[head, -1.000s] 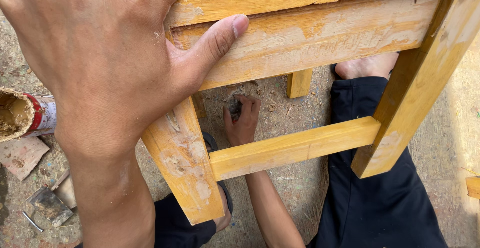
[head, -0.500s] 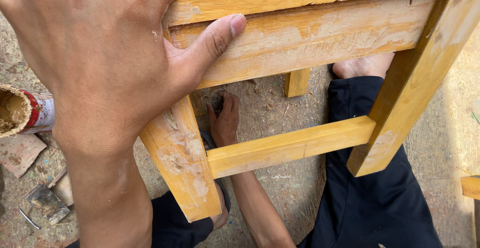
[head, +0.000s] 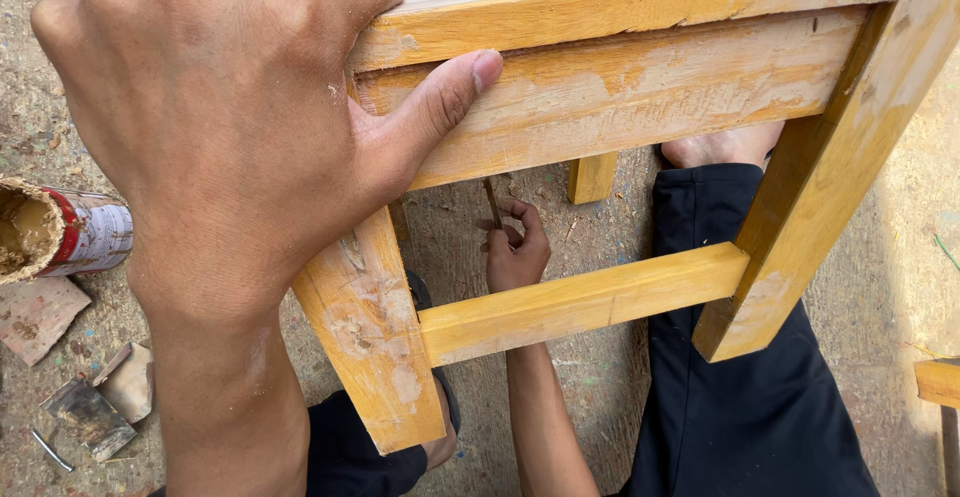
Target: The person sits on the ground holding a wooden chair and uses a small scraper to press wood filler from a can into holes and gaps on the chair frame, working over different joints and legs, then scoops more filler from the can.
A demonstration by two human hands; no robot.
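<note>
The left hand (head: 230,147) grips closed around the top corner of the yellow-painted wooden stool frame (head: 620,77), thumb pressed on its side rail. Below, between the legs, the right hand (head: 517,252) pinches a thin brown stick (head: 491,200) above the sandy floor (head: 900,247). A glue-smeared tin can (head: 60,235) lies at the left.

single head view, looking steeply down, very close to wooden stool frame (head: 620,107), dirt ground (head: 900,217) below

An open tin (head: 60,237) lies on sandy ground (head: 900,237) beside flat scraps (head: 85,412)
</note>
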